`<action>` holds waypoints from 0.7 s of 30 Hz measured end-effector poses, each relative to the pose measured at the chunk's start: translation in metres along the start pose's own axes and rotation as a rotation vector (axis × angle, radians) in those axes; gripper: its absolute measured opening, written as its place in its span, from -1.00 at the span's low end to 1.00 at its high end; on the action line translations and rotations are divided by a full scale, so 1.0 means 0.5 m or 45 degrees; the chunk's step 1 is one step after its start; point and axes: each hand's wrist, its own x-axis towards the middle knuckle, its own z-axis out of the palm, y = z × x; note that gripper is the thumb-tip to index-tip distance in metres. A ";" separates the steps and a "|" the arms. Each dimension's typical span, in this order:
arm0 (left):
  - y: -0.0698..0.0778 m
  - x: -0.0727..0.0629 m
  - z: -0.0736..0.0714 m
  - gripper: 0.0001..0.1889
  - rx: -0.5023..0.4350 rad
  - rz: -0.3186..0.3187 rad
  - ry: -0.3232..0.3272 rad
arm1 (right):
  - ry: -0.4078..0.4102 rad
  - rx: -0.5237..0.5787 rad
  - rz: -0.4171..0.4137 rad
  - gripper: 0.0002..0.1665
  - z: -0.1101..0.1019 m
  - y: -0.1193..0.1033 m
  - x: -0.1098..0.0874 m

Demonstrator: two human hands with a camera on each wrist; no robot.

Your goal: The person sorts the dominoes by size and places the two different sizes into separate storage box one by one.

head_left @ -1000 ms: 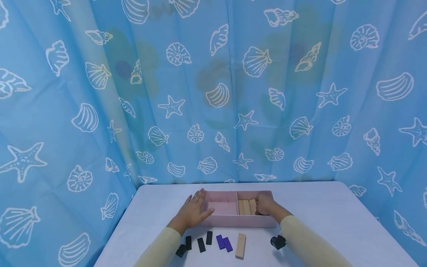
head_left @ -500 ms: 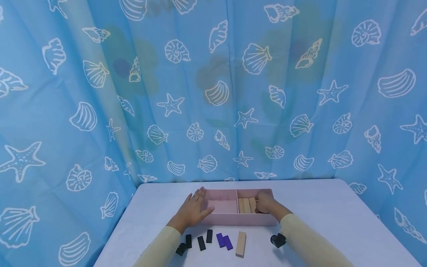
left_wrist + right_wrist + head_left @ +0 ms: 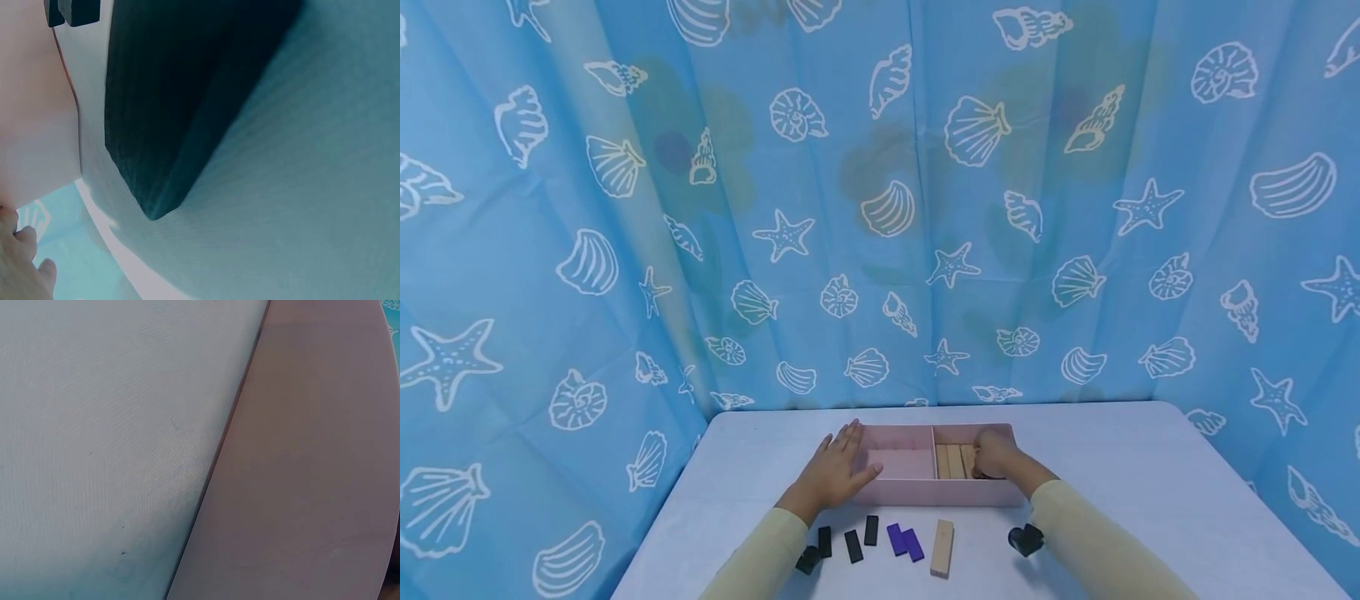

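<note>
Wooden blocks (image 3: 953, 461) line the three-o'clock compartment (image 3: 958, 435) of a smooth pink box (image 3: 936, 493), where my right hand (image 3: 999, 459) sits, fingers bent; whether they grip one, I cannot tell. My left hand (image 3: 829, 477), fingers straight, thumb wide, rests on the nine-o'clock end. Oblong black pieces (image 3: 853, 547) lie toward seven o'clock on the white bench (image 3: 1097, 450), a loose block (image 3: 942, 548) at six.

A shell-printed blue curtain (image 3: 925, 192) hangs behind and beside a white table (image 3: 1120, 454).

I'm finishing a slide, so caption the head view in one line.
Left hand on a divided pink box, right hand inside it beside wooden blocks.
</note>
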 end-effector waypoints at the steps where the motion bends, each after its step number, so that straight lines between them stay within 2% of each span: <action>1: 0.001 0.000 -0.001 -0.10 0.000 -0.001 -0.001 | 0.001 0.006 0.001 -0.64 0.000 0.000 0.001; 7: 0.005 -0.001 -0.007 -0.10 -0.003 -0.012 -0.007 | -0.007 0.031 0.014 -0.88 0.003 -0.001 0.007; 16: 0.002 -0.002 -0.006 -0.10 0.000 0.001 -0.005 | -0.043 0.041 -0.027 -0.85 -0.001 -0.002 -0.002; 21: 0.002 -0.001 -0.007 -0.10 0.017 0.011 -0.002 | -0.048 0.042 -0.075 -0.65 -0.010 -0.001 -0.011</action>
